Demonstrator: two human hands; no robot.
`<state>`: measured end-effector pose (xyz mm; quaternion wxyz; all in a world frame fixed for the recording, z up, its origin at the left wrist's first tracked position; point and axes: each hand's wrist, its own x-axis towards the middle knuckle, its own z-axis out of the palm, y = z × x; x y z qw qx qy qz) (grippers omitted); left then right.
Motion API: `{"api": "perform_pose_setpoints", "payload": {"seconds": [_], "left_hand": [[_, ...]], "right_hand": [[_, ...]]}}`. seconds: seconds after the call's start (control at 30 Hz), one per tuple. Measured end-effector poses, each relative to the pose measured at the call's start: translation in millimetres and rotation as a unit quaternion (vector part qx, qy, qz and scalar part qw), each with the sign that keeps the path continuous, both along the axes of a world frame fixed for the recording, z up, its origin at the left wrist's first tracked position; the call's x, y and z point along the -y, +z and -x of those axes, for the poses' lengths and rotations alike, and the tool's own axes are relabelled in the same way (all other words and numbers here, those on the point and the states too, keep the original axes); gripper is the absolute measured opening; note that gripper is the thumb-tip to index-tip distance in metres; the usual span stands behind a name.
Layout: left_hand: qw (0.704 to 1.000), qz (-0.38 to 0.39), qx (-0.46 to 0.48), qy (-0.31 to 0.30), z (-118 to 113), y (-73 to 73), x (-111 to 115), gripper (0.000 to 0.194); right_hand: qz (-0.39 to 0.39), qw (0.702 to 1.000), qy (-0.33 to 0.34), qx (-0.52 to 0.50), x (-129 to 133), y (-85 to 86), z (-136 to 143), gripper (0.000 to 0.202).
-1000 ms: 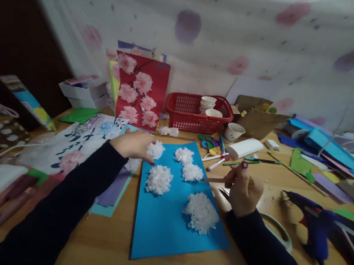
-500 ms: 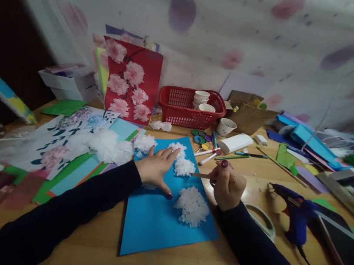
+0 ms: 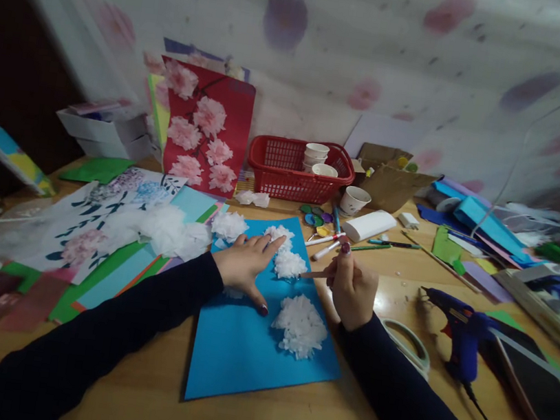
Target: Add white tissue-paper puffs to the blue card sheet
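A blue sheet (image 3: pixel 242 365) lies on the wooden table with white tissue flowers on it. My left hand (image 3: pixel 247 264) is spread flat over the sheet's upper left, fingers apart, beside the small middle flower (image 3: pixel 290 264). My right hand (image 3: pixel 354 286) grips a thin brown stick (image 3: pixel 316 274), whose tip touches or nearly touches the lower right edge of that flower. A larger flower (image 3: pixel 300 325) sits below, and another (image 3: pixel 229 226) is at the sheet's top left corner. Part of a white piece under my left hand is hidden.
Behind are a red basket (image 3: pixel 296 188) with paper cups and a red flower picture (image 3: pixel 217 135). A blue glue gun (image 3: pixel 468 334), a tape roll (image 3: pixel 407 346) and a phone (image 3: pixel 541 386) lie at right. White tissue (image 3: pixel 167 229) and coloured papers are at left.
The whole view has shifted slightly. Both hands stay in nearly the same places over the sheet, and the stick's tip remains at the flower's edge.
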<state>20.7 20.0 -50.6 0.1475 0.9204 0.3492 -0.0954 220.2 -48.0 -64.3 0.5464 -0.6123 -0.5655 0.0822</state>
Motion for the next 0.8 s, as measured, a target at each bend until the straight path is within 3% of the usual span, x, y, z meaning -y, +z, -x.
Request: {"api": "perform_pose_setpoints", "payload": {"seconds": [0.2,0.43,0.53,0.6,0.7,0.8], "left_hand": [[1.0,-0.001,-0.002,-0.003,1.1,1.3,0.0,0.129],[1.0,0.006,0.005,-0.027,-0.4,-1.1,0.0,0.13],[0.999,0.024,0.012,-0.032,6.4,12.1,-8.0,0.126],[1.0,0.009,0.016,-0.003,22.1,31.1,-19.1,0.108],[0.993,-0.08,0.029,0.087,60.2,63.8,-40.3,0.054],[0.978,-0.08,-0.016,0.193,97.7,79.5,-60.6,0.033]], "right_hand": [[-0.031,0.983,-0.048,-0.176,-0.7,9.5,-4.0,0.053],[-0.046,0.971,-0.052,-0.228,-1.6,19.7,-6.6,0.051],[-0.058,0.963,-0.052,-0.256,-3.4,17.7,-9.7,0.048],[-0.071,0.961,-0.049,-0.263,-4.9,15.8,-13.1,0.045],[-0.074,0.965,-0.032,-0.249,-7.4,12.1,-18.3,0.039],[-0.089,0.962,-0.025,-0.255,-9.6,7.7,-21.2,0.039]]}}
